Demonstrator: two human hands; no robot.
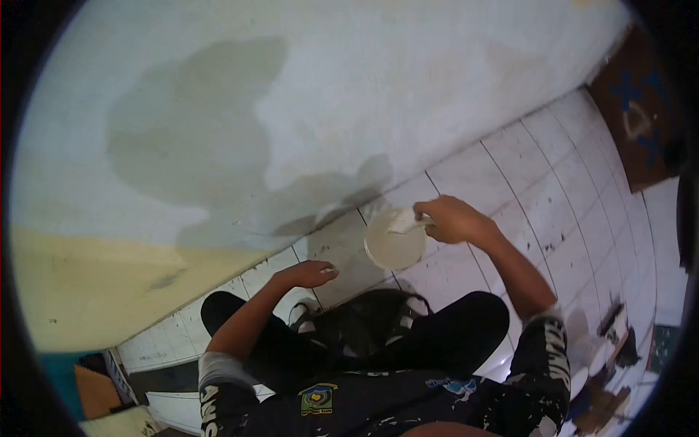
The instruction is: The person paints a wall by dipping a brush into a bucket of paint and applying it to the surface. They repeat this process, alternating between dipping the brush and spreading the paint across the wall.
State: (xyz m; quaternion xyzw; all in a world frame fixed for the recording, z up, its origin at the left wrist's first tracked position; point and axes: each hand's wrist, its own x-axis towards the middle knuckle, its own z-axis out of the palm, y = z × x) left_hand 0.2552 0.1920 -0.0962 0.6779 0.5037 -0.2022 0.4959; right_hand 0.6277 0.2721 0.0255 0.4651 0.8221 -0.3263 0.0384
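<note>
My right hand is closed around what looks like a paintbrush, its end coated white and held over the rim of a round, pale bucket. The bucket stands on the tiled floor close to the wall and has whitish contents. To the left of the bucket, my left hand hangs in the air with its fingers loosely stretched out, apart from the bucket. A pale patch shows by its fingertips; it is too small to name.
A wall, white above and yellow lower left, rises in front of my knees. White floor tiles with dark specks run along it. A brown painted board stands at right; assorted objects lie lower right.
</note>
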